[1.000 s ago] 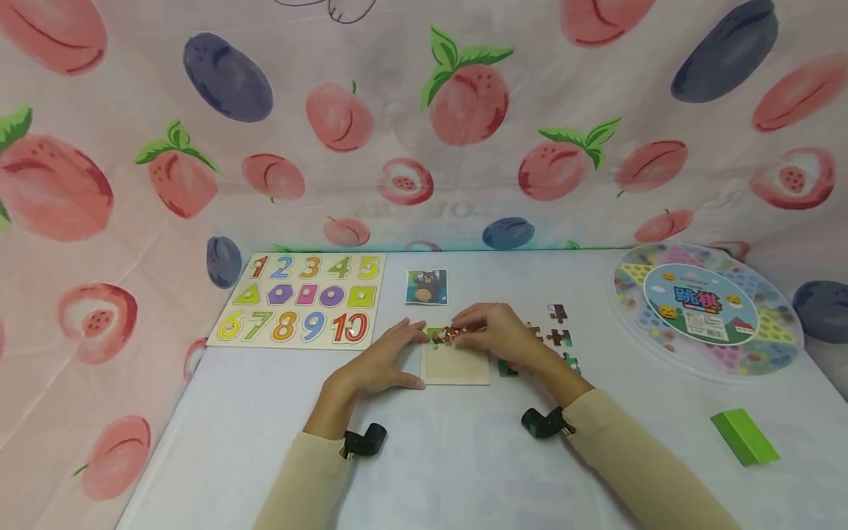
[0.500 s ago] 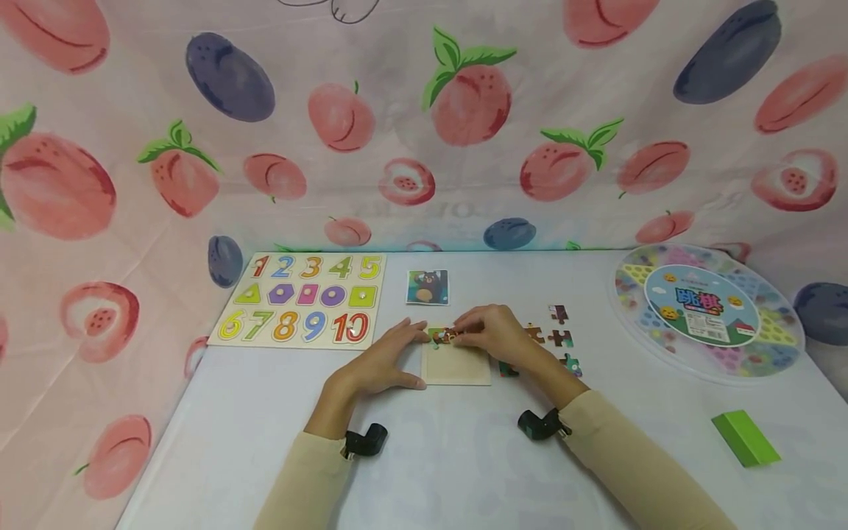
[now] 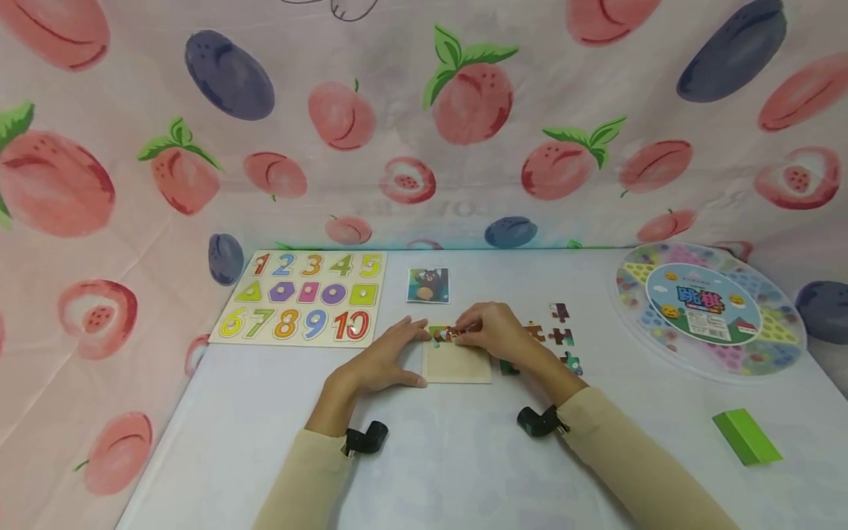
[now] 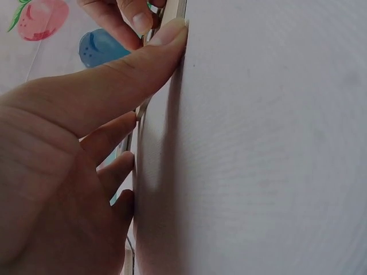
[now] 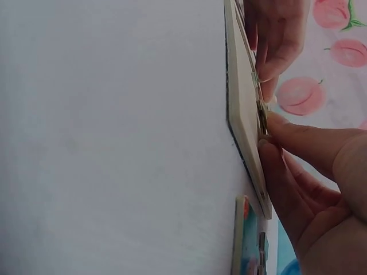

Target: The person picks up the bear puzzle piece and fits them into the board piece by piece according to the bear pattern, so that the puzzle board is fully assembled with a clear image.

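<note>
Puzzle board (image 3: 457, 366) lies flat on the white table (image 3: 424, 464), between the person's two hands. From here I see the left hand (image 3: 379, 361) spread along its left side, fingers extended, thumb against the edge. The right hand (image 3: 498, 336) pinches a small brown piece (image 3: 452, 334) between thumb and finger at the board's far row. Loose pieces (image 3: 560, 336) lie to the right, partly behind that arm; a bear card (image 3: 428, 285) lies just beyond the board.
</note>
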{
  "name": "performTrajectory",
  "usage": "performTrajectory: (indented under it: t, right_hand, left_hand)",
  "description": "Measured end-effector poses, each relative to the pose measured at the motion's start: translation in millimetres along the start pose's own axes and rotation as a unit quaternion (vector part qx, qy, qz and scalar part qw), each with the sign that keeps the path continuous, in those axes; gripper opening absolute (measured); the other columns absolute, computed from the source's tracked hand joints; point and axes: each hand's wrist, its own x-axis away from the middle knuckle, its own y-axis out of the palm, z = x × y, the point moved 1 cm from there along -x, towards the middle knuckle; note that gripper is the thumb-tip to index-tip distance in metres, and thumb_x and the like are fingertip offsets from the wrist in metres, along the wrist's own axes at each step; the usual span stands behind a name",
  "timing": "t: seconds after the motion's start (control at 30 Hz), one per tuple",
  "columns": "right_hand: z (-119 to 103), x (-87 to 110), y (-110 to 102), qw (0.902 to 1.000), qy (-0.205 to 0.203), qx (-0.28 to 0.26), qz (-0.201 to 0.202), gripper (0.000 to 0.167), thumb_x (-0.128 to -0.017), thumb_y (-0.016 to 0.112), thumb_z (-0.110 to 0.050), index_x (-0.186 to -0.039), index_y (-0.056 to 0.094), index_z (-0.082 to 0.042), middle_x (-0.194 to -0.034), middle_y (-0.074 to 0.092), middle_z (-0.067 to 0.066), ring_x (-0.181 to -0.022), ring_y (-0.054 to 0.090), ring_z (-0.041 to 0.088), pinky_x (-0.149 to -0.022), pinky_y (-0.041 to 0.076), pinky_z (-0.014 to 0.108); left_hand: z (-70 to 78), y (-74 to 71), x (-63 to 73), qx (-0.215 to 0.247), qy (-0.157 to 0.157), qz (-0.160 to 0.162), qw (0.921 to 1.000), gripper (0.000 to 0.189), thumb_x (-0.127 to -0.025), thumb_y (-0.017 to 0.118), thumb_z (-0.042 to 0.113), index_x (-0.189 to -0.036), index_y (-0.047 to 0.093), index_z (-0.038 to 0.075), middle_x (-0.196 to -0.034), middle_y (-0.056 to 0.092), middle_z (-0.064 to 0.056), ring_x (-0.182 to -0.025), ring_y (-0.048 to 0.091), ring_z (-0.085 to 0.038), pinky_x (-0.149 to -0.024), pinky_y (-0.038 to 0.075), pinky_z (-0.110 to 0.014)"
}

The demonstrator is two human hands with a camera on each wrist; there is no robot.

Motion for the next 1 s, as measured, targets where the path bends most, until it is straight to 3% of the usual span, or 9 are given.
performTrajectory:
  t: [0.2,0.4,0.6,0.83,1.0]
  right_hand:
    - [-1.7,-2.7,-0.6,0.9998,0.013,0.013,-0.009,0.014,-0.085,0.082,-0.018,-0.098,0.082,-0.011,-0.104,0.078,0.006,-0.094,0.073,0.02,-0.08,0.062,0.032]
    - [-3.0,-4.9,-3.0,0.9993,0.016,0.03,-0.019,0.014,-0.087,0.081,-0.017,-0.1,0.082,-0.012,-0.103,0.076,0.005,-0.096,0.072,0.021,-0.082,0.061,0.035]
    - [-0.5,-3.8,-3.6,0.9993,0.016,0.028,-0.022,0.013,-0.088,0.08,-0.017,-0.1,0.082,-0.015,-0.109,0.07,0.005,-0.096,0.067,0.019,-0.082,0.06,0.033]
    - [1.0,-2.8,-4.2,0.9996,0.002,0.022,-0.019,0.013,-0.087,0.08,-0.016,-0.1,0.082,-0.013,-0.105,0.071,0.006,-0.091,0.066,0.017,-0.078,0.059,0.031]
    - [0.5,-2.9,-1.3,0.9992,0.014,0.026,-0.027,0.014,-0.088,0.08,-0.019,-0.101,0.082,-0.015,-0.106,0.071,0.004,-0.091,0.065,0.015,-0.077,0.057,0.028]
  left_hand:
    - [1.0,-0.7,-0.6,0.003,0.003,0.0,1.0,0.071,-0.079,0.088,0.024,-0.142,0.056,0.018,-0.169,0.033,0.004,-0.163,0.009,-0.024,-0.132,0.017,-0.052]
    - [0.6,-1.1,-1.2,0.003,0.009,0.003,1.0,0.071,-0.08,0.088,0.023,-0.143,0.055,0.017,-0.168,0.034,0.002,-0.163,0.01,-0.024,-0.132,0.017,-0.052]
    - [0.8,-1.3,-1.7,0.003,0.011,-0.002,0.9999,0.07,-0.08,0.087,0.024,-0.143,0.056,0.017,-0.169,0.033,0.002,-0.164,0.009,-0.025,-0.132,0.016,-0.054]
    - [-0.6,-0.4,-1.2,-0.019,0.027,-0.017,0.9993,0.075,-0.084,0.084,0.027,-0.151,0.051,0.018,-0.171,0.026,0.002,-0.164,0.005,-0.028,-0.131,0.015,-0.058]
    - [-2.0,1.1,0.5,-0.02,0.022,-0.029,0.9991,0.076,-0.086,0.082,0.028,-0.153,0.048,0.022,-0.172,0.024,0.006,-0.164,0.003,-0.028,-0.129,0.015,-0.063]
